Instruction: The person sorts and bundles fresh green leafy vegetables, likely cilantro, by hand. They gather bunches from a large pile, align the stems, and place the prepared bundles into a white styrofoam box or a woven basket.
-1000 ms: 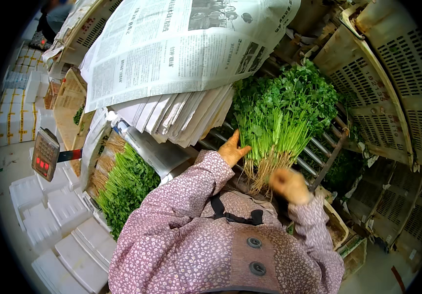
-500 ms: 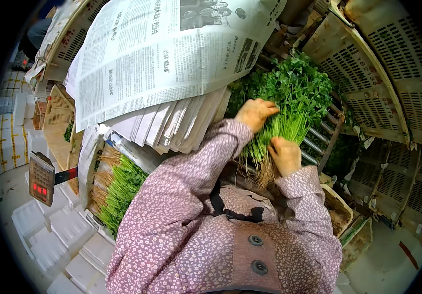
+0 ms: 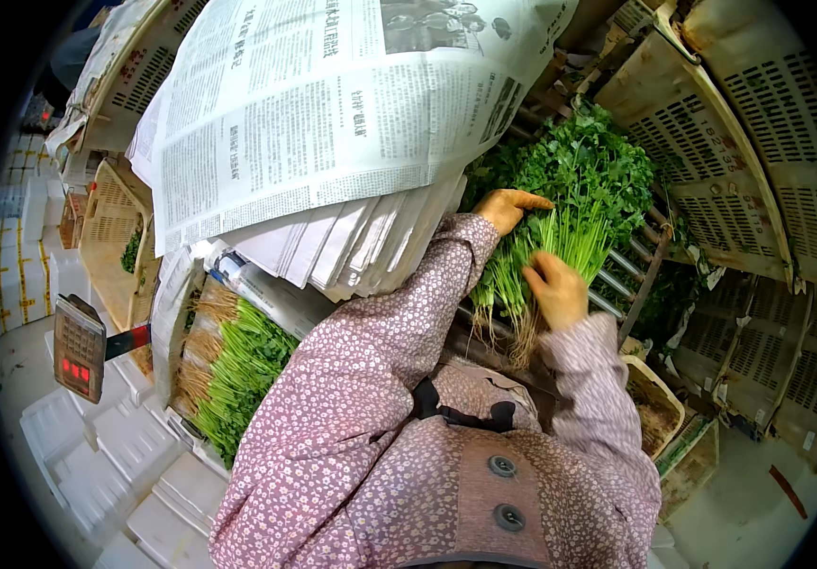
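A loose bunch of thin leafy celery (image 3: 584, 175) lies on a rack of metal bars (image 3: 638, 248), leaves away from me and roots (image 3: 524, 343) toward me. At the upper left of its stems is my left hand (image 3: 508, 210), fingers stretched out and lying against the greens. My right hand (image 3: 560, 292) is over the lower stems on the right side, thumb and fingers apart. Its fingertips are by the stems; whether they touch cannot be seen. Neither hand appears to grip a stalk.
Folded newspapers (image 3: 304, 123) are stacked left of the celery. Farther left sit more rooted greens (image 3: 243, 375), a scale's display (image 3: 80, 356) and white foam boxes (image 3: 119, 450). Tall plastic crates (image 3: 712, 152) stand at right, with a small bin (image 3: 653, 403) below.
My right hand has loosened from the stems and its fingers have spread. My left hand's fingers have straightened across the greens. The view has shifted slightly.
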Motion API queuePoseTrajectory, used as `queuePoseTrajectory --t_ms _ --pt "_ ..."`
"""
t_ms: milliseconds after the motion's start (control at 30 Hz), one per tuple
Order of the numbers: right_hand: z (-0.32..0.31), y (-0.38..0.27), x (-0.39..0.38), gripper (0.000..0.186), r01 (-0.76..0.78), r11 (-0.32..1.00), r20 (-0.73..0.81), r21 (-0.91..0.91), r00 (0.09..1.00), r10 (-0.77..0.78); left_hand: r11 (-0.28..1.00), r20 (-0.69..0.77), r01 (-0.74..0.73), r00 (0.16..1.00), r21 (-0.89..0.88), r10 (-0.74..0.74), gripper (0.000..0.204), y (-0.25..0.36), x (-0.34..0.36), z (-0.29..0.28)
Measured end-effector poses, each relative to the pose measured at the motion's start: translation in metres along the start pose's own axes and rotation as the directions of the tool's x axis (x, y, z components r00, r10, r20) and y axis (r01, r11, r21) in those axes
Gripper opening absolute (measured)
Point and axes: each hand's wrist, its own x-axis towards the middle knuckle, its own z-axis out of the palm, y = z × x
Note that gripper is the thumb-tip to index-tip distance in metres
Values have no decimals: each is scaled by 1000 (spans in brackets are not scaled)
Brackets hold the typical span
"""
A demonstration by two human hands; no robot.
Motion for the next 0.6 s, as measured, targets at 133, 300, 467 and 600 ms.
queuePoseTrajectory --t_ms 133,300,467,600 --pt "-74 40 -75 15 -326 928 434 180 873 223 1000 -15 -6 1000 22 7 58 2 -1 3" --pt "-146 152 -119 28 -682 395 -375 -615 694 614 1000 74 20 997 6 -20 52 6 7 6" --pt "-43 -8 -18 42 -5 997 -138 -74 990 -6 998 83 61 995 -28 -59 50 8 2 -1" --pt "35 -38 22 28 133 926 186 -354 980 -70 999 108 21 994 -44 -17 50 1 5 -3"
